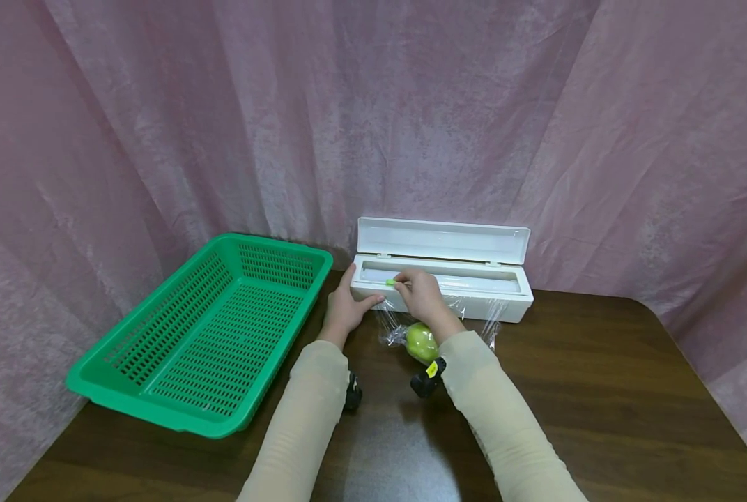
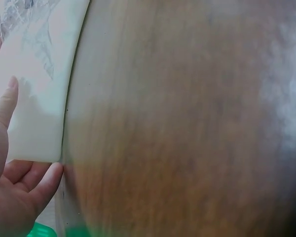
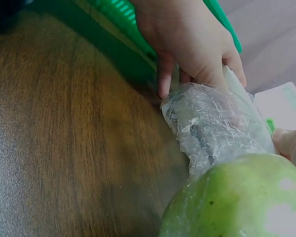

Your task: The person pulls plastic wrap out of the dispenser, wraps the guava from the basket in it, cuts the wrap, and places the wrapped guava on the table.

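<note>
A white cling film dispenser [image 1: 511, 310] stands at the back of the table with its lid [image 1: 442, 240] raised. My left hand [image 1: 342, 310] holds its left end, the thumb lying on the front face and the other fingers around the end. At the left part of the front rail, my right hand [image 1: 425, 293] pinches a small green slide cutter [image 1: 390, 282]. Clear film [image 3: 207, 123] hangs from the dispenser's front, crumpled around a green apple [image 1: 420, 341] on the table below my right wrist. In the right wrist view the apple [image 3: 232, 202] looms close, wrapped in film.
A large green plastic basket [image 1: 223, 341] is on the left of the brown wooden table [image 1: 599, 397]. Behind the table hangs a pink curtain [image 1: 286, 125], close to the raised lid. Bare wood extends to the right of the dispenser.
</note>
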